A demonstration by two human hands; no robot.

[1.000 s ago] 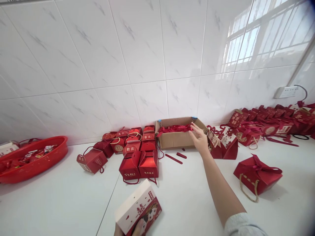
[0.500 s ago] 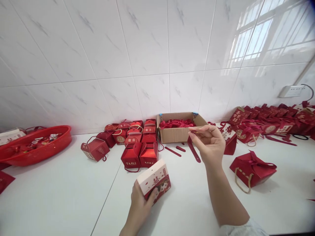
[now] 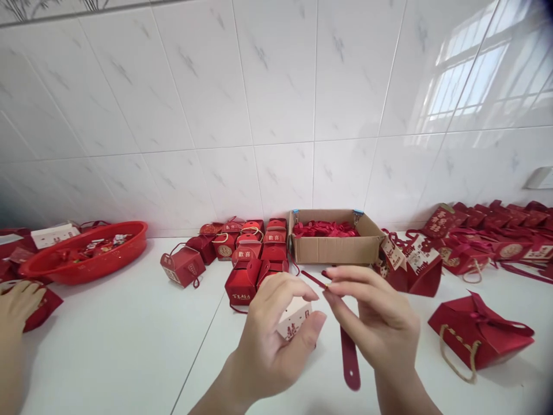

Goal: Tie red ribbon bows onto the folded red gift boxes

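My right hand pinches a dark-red strap between thumb and fingers. The strap hangs down and has a small hole at its lower end. A tiny gold-coloured bit shows at the fingertips, too small to name. Close by on the left, my left hand is open, its thumb and fingers curved apart. Behind that hand stands a white-and-red gift box with red lettering, mostly hidden by the fingers.
Several small red gift boxes stand at the wall beside a cardboard box of red ribbons. A red basin lies left, where another person's hand touches a red item. A ribboned box and more boxes fill the right.
My left hand has let go of the gift box and risen towards my right hand. My right hand has come lower and nearer with the strap. Another person's hand has appeared at left.
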